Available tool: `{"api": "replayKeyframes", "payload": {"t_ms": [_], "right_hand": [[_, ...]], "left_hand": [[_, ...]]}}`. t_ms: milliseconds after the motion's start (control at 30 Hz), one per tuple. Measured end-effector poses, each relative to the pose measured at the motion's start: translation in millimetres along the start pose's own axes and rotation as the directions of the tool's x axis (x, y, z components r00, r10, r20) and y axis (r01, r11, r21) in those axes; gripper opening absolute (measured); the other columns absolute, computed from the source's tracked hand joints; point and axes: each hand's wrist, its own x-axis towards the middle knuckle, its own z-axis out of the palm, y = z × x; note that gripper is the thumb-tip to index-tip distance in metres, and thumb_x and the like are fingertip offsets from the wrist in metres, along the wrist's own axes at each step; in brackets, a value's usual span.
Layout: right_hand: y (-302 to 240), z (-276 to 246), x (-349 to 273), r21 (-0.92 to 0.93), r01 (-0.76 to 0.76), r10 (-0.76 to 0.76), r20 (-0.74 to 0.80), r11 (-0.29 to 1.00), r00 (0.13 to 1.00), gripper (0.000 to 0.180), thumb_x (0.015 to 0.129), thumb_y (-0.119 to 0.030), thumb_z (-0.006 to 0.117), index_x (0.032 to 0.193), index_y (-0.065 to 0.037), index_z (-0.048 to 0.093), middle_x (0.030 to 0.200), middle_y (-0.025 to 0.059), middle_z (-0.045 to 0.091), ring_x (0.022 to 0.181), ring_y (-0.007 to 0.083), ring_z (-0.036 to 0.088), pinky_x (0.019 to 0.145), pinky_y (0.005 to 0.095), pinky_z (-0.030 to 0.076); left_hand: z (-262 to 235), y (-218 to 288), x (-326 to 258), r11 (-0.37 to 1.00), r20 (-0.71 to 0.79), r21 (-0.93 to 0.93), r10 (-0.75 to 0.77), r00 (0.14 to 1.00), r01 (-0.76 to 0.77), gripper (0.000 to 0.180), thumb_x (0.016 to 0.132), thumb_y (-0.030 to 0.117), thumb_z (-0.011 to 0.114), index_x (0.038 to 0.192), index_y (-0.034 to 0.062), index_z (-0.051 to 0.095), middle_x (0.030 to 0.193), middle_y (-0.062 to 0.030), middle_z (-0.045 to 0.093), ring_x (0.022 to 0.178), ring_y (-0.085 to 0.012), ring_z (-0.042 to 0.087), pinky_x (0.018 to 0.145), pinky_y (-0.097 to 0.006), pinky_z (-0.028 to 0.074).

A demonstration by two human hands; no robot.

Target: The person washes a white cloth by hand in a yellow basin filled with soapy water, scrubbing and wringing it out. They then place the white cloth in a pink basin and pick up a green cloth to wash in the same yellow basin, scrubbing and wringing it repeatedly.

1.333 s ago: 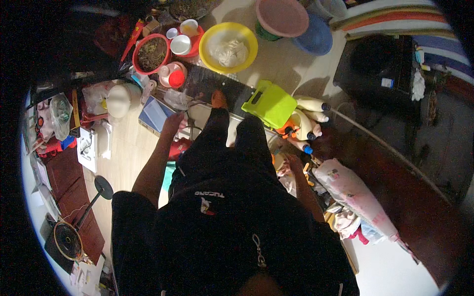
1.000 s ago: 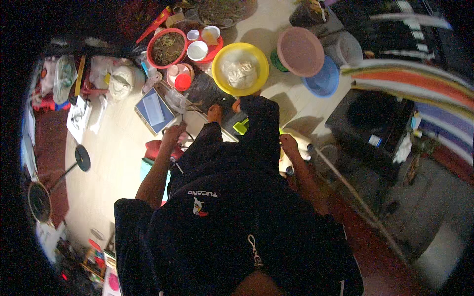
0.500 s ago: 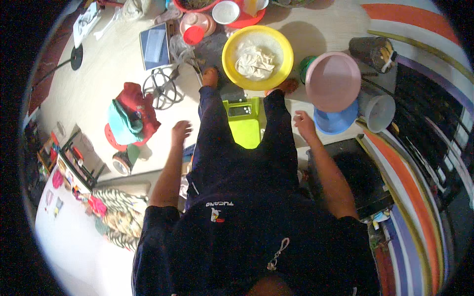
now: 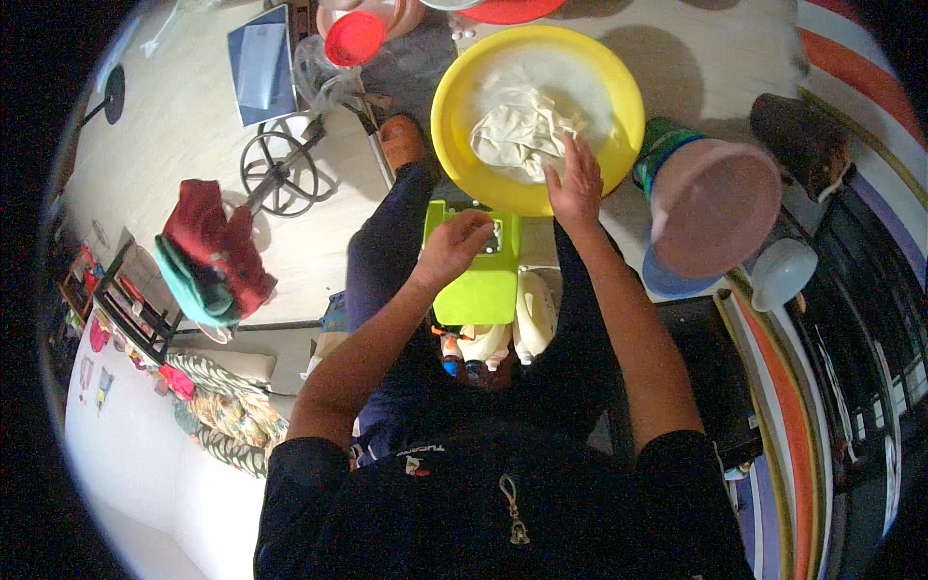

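A yellow basin (image 4: 619, 169) stands in front of me, with a wet cream cloth (image 4: 517, 130) lying in cloudy water. My right hand (image 4: 578, 184) is open over the basin's near rim, its fingers apart and their tips close to the cloth; whether they touch it I cannot tell. Just left of the basin's near side, my left hand (image 4: 456, 249) hovers above a lime-green plastic piece (image 4: 476, 295) with a recessed tray. Its fingers are loosely bent and point right, with nothing visible in them. That hand partly hides the tray.
Right of the basin sit a pink basin (image 4: 720, 208), a blue one (image 4: 681, 275) and a white tub (image 4: 783, 274). Several bottles (image 4: 535, 317) stand between my legs. Leftward are red and teal cloths (image 4: 217, 251), a black wheel-shaped frame (image 4: 279, 174) and a tablet-like panel (image 4: 263, 68).
Both hands have come inward and forward from beside my legs, the right one to the basin, the left one over the green piece. My view has moved closer to the basin.
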Motion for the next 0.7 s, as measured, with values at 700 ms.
{"api": "replayKeyframes", "payload": {"t_ms": [700], "right_hand": [[93.6, 128.6, 137.6, -0.191, -0.024, 0.056, 0.167, 0.981, 0.984, 0.052, 0.069, -0.025, 0.066, 0.108, 0.005, 0.049, 0.107, 0.0268, 0.052, 0.099, 0.0409, 0.051, 0.086, 0.0436, 0.041]], "left_hand": [[-4.7, -55.3, 77.6, 0.97, 0.233, -0.236, 0.121, 0.965, -0.064, 0.017, 0.088, 0.017, 0.052, 0.094, 0.0011, 0.055, 0.088, -0.0038, 0.058, 0.083, -0.0104, 0.053, 0.08, -0.025, 0.042]]}}
